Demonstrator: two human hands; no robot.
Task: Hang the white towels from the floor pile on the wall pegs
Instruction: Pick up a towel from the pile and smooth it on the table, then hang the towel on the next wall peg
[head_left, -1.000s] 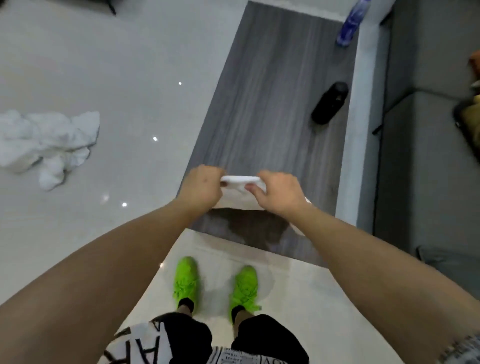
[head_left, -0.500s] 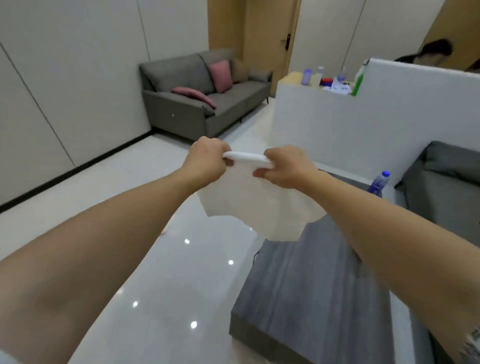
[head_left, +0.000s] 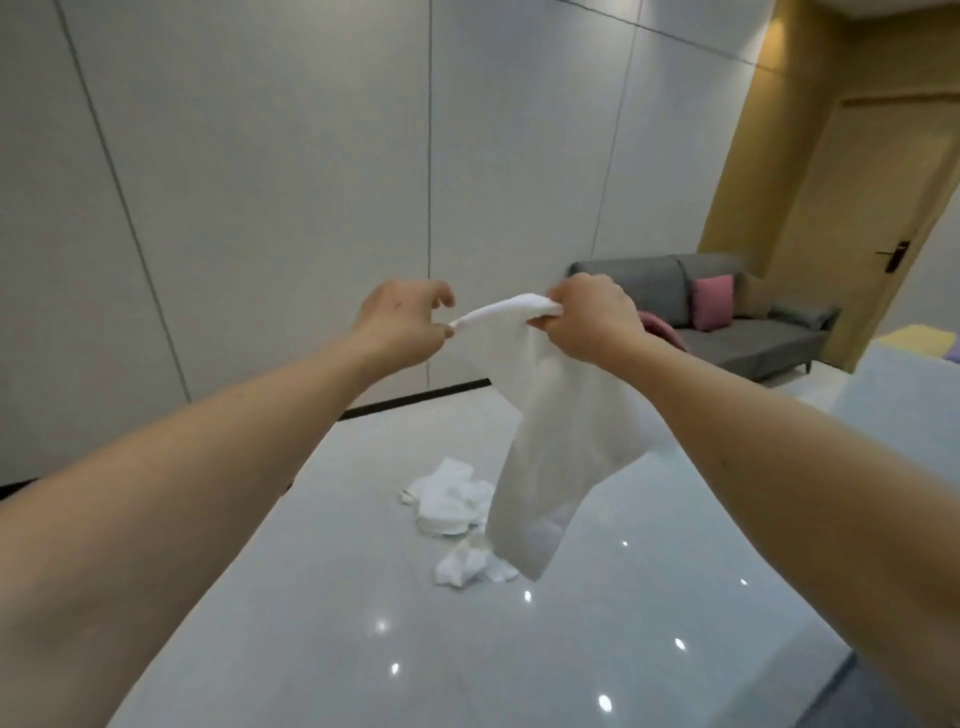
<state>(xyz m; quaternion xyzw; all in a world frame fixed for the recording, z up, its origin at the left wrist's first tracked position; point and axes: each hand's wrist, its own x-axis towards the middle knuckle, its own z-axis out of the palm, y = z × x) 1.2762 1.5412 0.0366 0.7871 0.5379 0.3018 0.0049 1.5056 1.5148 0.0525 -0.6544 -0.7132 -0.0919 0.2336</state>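
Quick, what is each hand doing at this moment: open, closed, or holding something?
Left hand: pinches one end of the white towel, the other fingers loose.
Right hand: closed around the towel's bunched top edge; the rest hangs down.

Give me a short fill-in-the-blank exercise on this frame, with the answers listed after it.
1. The white towel is held up by ____ hands.
2. The pile of towels lies on the ____.
3. The cushion standing upright on the grey sofa is ____ in colour.
4. The right hand grips the towel's bunched top edge, while the left hand ____ its end between thumb and fingers.

Missing words: both; floor; pink; pinches
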